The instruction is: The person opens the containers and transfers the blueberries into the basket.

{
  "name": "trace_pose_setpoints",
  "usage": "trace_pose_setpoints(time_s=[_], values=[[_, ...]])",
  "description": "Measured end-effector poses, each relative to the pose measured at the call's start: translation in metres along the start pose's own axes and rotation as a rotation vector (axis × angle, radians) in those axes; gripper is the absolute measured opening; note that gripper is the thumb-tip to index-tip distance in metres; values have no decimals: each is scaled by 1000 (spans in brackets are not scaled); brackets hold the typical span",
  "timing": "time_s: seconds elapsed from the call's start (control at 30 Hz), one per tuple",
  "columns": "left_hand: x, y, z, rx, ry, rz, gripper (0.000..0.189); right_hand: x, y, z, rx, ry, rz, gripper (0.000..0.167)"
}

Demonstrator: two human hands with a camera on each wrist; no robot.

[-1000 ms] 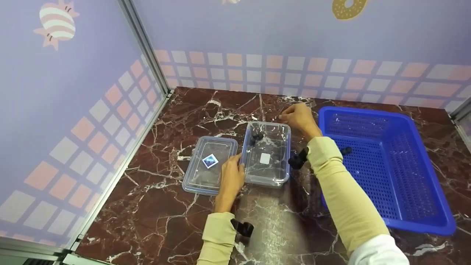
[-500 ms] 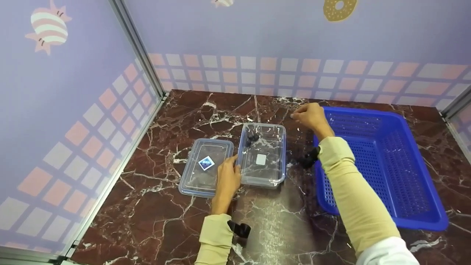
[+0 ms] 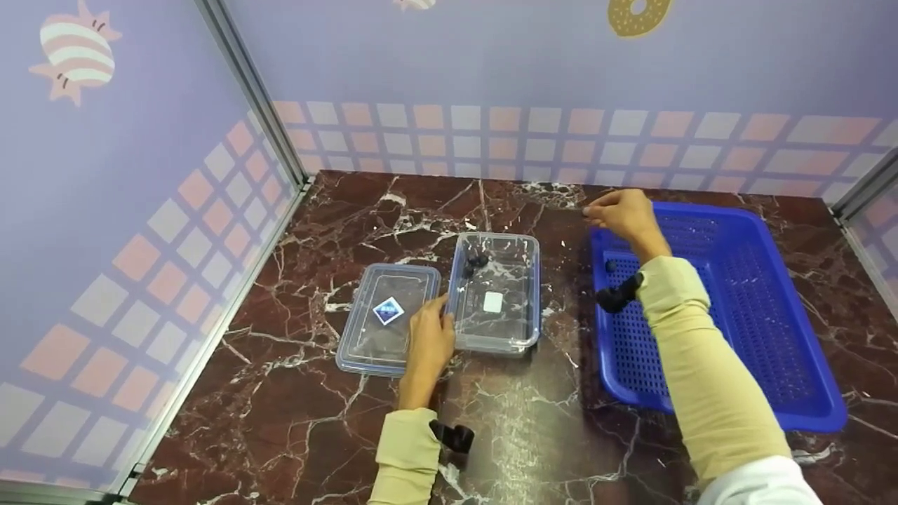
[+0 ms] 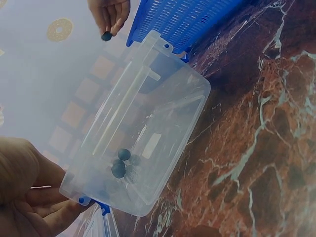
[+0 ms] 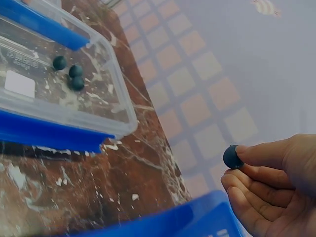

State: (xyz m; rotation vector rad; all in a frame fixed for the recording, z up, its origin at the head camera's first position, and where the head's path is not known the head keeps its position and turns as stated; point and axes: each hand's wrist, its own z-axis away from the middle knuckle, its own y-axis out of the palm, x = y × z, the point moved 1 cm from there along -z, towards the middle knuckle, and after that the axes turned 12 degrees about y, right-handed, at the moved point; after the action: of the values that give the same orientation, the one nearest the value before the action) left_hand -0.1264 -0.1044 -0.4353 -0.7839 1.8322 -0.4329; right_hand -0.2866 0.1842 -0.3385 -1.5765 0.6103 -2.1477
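A small dark blueberry is pinched between the thumb and fingers of my right hand, which hovers at the far left corner of the blue basket. My left hand holds the left edge of an uncovered clear plastic box, its fingertips at the box's side. Inside the box, several blueberries lie together toward the far left corner. Another blueberry is in the basket near its left wall, just beyond the right wrist's camera.
A clear lid with a blue diamond sticker lies left of the box, partly behind my left hand. The dark red marbled tabletop carries everything. Printed wall panels border the table at the back and left.
My right hand has moved right, from beside the box's far right corner to the basket's far left corner. The left hand stays at the box's edge. The view has shifted slightly.
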Motion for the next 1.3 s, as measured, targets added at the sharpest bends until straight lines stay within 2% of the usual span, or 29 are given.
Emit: trace_pose_setpoints(time_s=[0.23, 0.4, 0.6, 0.73, 0.8, 0.93, 1.03, 1.1, 1.17, 1.3], values=[[1, 0, -1, -2, 8, -3, 34, -23, -21, -5, -14, 22, -52, 39], [0, 0, 0, 1, 9, -3, 34, -46, -31, -8, -28, 77, -46, 42], [0, 0, 0, -13, 1, -14, 34, -71, -38, -11, 1, 158, -41, 43], [0, 0, 1, -11, 1, -16, 34, -94, -44, -11, 2, 209, 20, 45], [0, 0, 1, -12, 6, -20, 34, -108, -48, -10, -16, 226, 84, 46], [-1, 0, 1, -14, 12, -19, 34, -132, -54, -9, -48, 285, 172, 34], [-2, -1, 1, -17, 11, -14, 34, -144, -54, -10, -37, 336, 123, 21], [-1, 0, 1, -15, 6, -11, 34, -149, -54, -11, -24, 350, 77, 19], [-2, 0, 1, -12, -1, -10, 34, -151, -53, -13, -8, 356, 19, 22], [-2, 1, 0, -1, -19, -10, 34, -151, -54, -14, 24, 362, -10, 39]])
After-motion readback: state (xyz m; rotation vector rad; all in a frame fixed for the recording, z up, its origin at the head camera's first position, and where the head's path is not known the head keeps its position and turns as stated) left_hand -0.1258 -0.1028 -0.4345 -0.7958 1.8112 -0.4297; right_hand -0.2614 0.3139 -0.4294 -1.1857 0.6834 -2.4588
